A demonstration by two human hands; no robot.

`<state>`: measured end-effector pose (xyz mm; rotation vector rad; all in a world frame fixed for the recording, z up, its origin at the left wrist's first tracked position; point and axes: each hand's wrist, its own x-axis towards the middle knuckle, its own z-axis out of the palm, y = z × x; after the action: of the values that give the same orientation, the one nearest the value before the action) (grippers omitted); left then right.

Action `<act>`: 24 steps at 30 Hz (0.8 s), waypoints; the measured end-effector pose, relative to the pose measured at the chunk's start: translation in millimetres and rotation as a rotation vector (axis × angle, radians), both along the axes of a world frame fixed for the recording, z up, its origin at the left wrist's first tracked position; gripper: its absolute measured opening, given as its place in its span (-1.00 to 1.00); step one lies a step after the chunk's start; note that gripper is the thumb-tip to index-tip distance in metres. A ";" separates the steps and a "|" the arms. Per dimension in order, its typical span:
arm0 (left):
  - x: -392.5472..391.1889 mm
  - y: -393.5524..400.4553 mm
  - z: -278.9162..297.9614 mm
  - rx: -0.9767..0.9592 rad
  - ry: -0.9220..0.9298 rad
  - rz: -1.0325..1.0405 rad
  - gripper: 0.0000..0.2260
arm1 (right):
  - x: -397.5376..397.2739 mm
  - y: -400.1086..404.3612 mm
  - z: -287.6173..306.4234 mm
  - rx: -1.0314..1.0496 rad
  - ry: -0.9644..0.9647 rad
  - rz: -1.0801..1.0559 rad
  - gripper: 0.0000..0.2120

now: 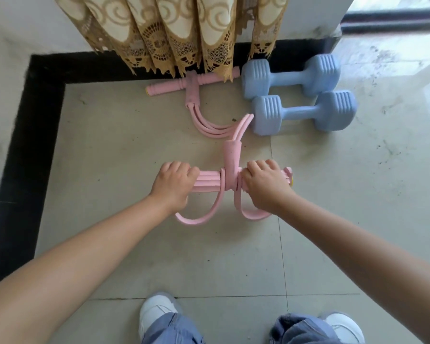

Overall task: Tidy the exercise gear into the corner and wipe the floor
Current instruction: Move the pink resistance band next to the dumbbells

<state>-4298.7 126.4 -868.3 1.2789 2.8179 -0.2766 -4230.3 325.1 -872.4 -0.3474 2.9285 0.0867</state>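
Note:
A pink pedal resistance puller lies on the tiled floor. Its near bar (209, 182) is gripped by both hands: my left hand (173, 186) on the left end, my right hand (265, 187) on the right end. Two pink foot loops (196, 219) hang below the bar. Pink tubes (209, 127) curve from it to the far handle (169, 86), which lies against the black skirting, partly under the curtain. Two light blue dumbbells (288, 75) (305, 111) rest side by side right of that handle.
A beige lace curtain (174, 33) hangs over the corner. Black skirting (35, 115) runs along the left and back walls. A glass door and dark rail (392, 23) are at the upper right. My white shoes (157, 311) stand at the bottom edge.

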 end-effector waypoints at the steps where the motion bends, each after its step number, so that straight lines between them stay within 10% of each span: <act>1: 2.0 -0.9 -0.1 -0.046 -0.077 0.001 -0.53 | -0.9 0.0 0.2 -0.012 -0.045 0.022 -0.60; 6: 14.9 -6.1 -0.2 -0.118 -0.088 0.050 -0.42 | 14.4 -7.1 -3.1 -0.019 -0.128 0.064 -0.64; 10: -8.1 -7.4 -7.2 -0.070 0.076 0.107 -0.38 | -13.7 -12.1 7.5 0.008 0.134 -0.003 -0.86; 13: -26.3 -8.6 -3.8 -0.016 0.104 0.171 -0.47 | -40.3 -12.3 18.6 0.002 0.258 -0.004 -0.66; 17: -50.1 -10.7 -1.4 0.118 0.133 0.241 -0.81 | -79.9 -13.7 27.6 0.031 0.188 -0.010 -0.74; 24: -108.1 12.7 0.6 -0.071 -0.083 0.537 -0.66 | -121.4 -30.4 20.4 0.103 0.035 -0.086 -0.61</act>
<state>-4406.8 139.1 -867.7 0.4723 2.9057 -0.2848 -4351.7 294.7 -851.9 -0.2057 2.9543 0.2328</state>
